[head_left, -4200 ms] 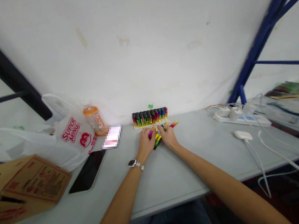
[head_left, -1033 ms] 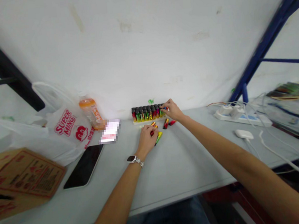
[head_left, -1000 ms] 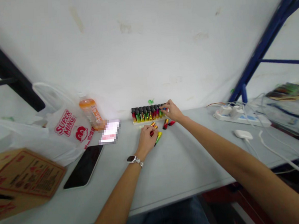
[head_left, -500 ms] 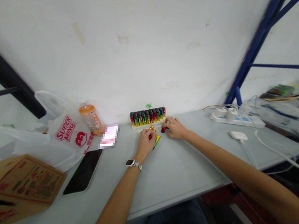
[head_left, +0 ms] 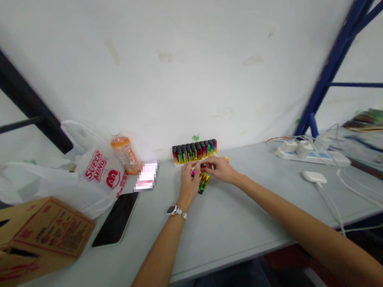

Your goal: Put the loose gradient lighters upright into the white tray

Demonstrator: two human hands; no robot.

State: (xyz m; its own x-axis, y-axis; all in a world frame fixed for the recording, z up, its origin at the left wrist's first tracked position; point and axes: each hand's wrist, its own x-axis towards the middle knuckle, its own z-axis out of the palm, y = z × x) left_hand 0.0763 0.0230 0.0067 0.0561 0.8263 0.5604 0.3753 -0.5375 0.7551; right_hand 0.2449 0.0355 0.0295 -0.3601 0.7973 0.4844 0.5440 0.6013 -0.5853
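Several shiny, many-coloured lighters (head_left: 195, 151) with black tops stand in packed rows in a shallow white tray (head_left: 179, 164) against the wall. In front of the tray my left hand (head_left: 189, 183) is closed, with a pink-purple lighter (head_left: 192, 172) showing between its fingers. My right hand (head_left: 222, 169) meets it from the right, its fingertips pinched at a small dark and red piece, seemingly a lighter (head_left: 203, 165). Fingers hide most of both pieces. Below the hands, some yellow-green lighters (head_left: 204, 183) lie on the grey table.
On the left are a cardboard box (head_left: 53, 232), a white plastic bag (head_left: 86, 186), an orange drink bottle (head_left: 126, 154), a black phone (head_left: 116, 221) and a blurred-out bright card (head_left: 147, 175). A power strip (head_left: 310, 156) and white charger (head_left: 314, 177) with cables lie right.
My hands have come together in front of the tray; the right hand moved left toward the left hand. More of the lying lighters shows beneath them. The view shifted slightly.
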